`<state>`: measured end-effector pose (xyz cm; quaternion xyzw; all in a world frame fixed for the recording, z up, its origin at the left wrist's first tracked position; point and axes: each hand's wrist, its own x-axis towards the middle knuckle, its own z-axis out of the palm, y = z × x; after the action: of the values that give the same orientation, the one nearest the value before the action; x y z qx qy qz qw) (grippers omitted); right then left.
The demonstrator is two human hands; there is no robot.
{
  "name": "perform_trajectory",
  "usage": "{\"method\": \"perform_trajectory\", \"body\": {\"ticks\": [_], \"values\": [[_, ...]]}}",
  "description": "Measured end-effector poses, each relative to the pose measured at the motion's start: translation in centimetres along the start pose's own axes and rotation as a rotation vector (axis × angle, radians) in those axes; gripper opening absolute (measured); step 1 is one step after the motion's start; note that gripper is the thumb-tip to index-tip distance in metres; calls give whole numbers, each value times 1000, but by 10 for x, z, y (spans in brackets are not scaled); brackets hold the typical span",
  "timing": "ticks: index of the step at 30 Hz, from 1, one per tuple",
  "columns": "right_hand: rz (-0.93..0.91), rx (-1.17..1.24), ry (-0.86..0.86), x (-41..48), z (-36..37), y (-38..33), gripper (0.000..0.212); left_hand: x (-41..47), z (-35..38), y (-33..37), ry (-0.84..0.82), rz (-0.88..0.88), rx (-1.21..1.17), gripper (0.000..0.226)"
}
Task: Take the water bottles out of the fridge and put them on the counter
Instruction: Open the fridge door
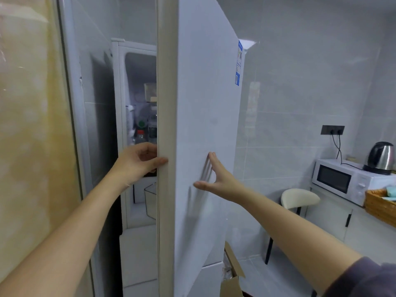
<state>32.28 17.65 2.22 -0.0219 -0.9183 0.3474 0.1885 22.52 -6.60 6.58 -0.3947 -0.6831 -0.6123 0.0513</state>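
Fridge door (203, 125) partly ajar, seen edge-on. Left hand (137, 161): grip curled around the door's edge, thumb on the outer side, fingers behind. Right hand (216, 179): grip released, fingers spread, fingertips flat against the door's white front face. Through the gap, water bottles (140, 135) stand in the fridge interior, one with a red cap, one green cap above it; details blurred. To the right, a bench (334, 202) carries a white microwave (345, 181); steel kettle (380, 158) sits on top of the microwave. Wicker basket (379, 207) at the right edge, stool (299, 198) beside the bench
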Motion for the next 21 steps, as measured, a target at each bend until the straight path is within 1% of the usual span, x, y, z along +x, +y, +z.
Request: {"method": "perform_trajectory", "body": {"ticks": [2, 4, 6, 9, 10, 12, 13, 14, 16, 17, 18, 20, 21], "values": [[29, 47, 6, -5, -2, -3, 134, -2, 1, 7, -62, 3, 3, 16], [44, 87, 0, -13, -5, -7, 135, -3, 4, 13, -129, 15, 28, 15], [61, 149, -21, -24, -11, -10, 128, -4, 9, 19, -193, 21, 56, 14], [68, 221, -67, -43, -21, -11, 125, -5, 23, 30, -248, 70, 83, 16], [60, 242, -93, -49, -24, -10, 119, -7, 29, 33, -264, 85, 73, 16], [36, 267, -122, -60, -28, -10, 92, -10, 39, 38, -287, 109, 50, 16], [12, 264, -128, -64, -28, -13, 89, -11, 43, 40, -284, 112, 46, 17], [-6, 256, -131, -65, -28, -15, 91, -11, 45, 40, -282, 114, 27, 17], [-21, 224, -95, -62, -24, -16, 104, -10, 44, 41, -298, 125, 8, 16], [-12, 198, -76, -61, -24, -18, 108, -10, 45, 39, -302, 131, -1, 16], [-17, 160, -68, -66, -28, -21, 106, -11, 50, 36, -300, 149, -16, 15], [-46, 112, -79, -79, -31, -25, 96, -14, 50, 28, -251, 183, 9, 11], [15, 144, -11, -101, -37, -27, 91, -17, 60, 25, -315, 205, -9, 8]]}}
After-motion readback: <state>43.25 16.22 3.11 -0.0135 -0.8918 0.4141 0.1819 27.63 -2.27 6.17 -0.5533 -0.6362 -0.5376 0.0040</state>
